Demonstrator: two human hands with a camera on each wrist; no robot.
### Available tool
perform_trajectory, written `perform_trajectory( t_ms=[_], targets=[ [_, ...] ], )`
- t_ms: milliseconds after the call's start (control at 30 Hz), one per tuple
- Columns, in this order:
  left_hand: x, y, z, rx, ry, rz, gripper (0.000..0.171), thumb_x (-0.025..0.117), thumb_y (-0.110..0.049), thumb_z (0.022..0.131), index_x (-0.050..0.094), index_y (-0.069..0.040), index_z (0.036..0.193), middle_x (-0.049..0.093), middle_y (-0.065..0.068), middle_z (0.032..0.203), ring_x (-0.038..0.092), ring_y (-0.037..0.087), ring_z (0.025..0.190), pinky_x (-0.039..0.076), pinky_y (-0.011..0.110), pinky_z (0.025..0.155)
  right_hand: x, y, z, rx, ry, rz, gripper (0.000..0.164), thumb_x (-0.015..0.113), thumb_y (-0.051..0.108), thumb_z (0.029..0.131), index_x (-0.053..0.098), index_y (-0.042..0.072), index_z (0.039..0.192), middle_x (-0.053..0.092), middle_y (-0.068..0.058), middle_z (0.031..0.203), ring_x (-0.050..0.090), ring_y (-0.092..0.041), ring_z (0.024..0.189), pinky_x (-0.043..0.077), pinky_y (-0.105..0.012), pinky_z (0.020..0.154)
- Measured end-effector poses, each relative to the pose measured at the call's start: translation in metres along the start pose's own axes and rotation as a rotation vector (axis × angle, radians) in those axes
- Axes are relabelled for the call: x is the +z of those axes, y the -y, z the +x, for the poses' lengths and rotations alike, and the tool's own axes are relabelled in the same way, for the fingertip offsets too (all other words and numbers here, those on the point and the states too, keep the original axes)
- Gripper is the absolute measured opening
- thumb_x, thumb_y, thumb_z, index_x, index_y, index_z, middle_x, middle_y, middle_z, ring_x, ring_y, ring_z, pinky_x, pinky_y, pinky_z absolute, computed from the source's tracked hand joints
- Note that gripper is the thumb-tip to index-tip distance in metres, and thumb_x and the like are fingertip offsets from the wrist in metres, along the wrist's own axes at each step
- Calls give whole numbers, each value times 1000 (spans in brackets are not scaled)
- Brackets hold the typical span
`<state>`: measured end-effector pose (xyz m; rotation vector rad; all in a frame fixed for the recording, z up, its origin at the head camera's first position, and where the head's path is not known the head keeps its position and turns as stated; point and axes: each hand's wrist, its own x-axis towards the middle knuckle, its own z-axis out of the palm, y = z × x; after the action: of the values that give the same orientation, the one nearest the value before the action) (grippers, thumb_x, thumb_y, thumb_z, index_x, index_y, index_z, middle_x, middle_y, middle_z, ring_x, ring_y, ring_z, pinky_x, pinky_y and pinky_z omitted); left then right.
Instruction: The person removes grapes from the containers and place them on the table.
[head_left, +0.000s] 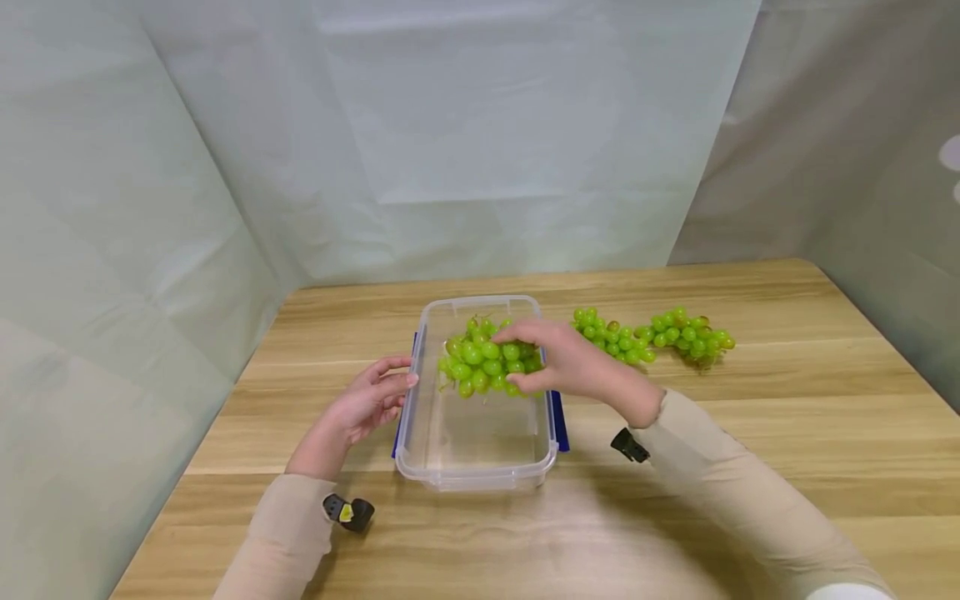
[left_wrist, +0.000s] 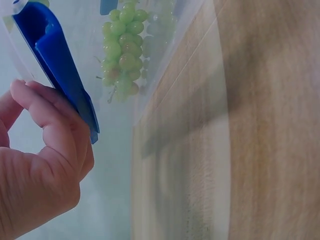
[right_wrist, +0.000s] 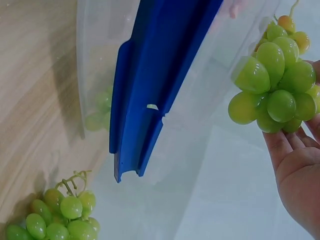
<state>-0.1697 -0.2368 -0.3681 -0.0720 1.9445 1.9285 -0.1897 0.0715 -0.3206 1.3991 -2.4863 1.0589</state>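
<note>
A clear plastic container (head_left: 480,477) with blue side latches (left_wrist: 67,65) stands lidless on the table. My left hand (head_left: 371,400) grips its left rim, thumb at the edge and fingers bent beside the latch. My right hand (head_left: 566,358) holds a bunch of green grapes (right_wrist: 280,85) over the container, above the rim in the right wrist view. Through the container's wall, another bunch of grapes (left_wrist: 122,47) shows inside; from the head view the held bunch largely covers it.
Two more green grape bunches lie on the wooden table to the right of the container, a nearer bunch (head_left: 611,337) and a farther bunch (head_left: 690,335). Pale cloth (head_left: 510,150) hangs behind and beside the table (head_left: 787,417).
</note>
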Motion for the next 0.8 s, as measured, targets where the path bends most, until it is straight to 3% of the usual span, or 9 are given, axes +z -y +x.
perform_trajectory(
  t_ms=[267, 800],
  targets=[
    [-1, 2, 0, 3, 8, -12, 48, 54, -13, 96, 29, -3, 136, 60, 0, 97, 56, 2, 65, 51, 12, 57, -8, 2, -4, -18, -34, 18, 45, 71, 1, 76, 59, -4, 120, 63, -17, 119, 62, -26, 103, 54, -36, 84],
    [-2, 1, 0, 6, 8, 8, 46, 55, -13, 95, 32, -4, 134, 62, -3, 94, 59, 4, 68, 51, 14, 59, -23, 1, -20, 31, -67, -8, 46, 73, 3, 76, 59, -3, 120, 61, -18, 123, 59, -31, 110, 52, -43, 92]
  ],
)
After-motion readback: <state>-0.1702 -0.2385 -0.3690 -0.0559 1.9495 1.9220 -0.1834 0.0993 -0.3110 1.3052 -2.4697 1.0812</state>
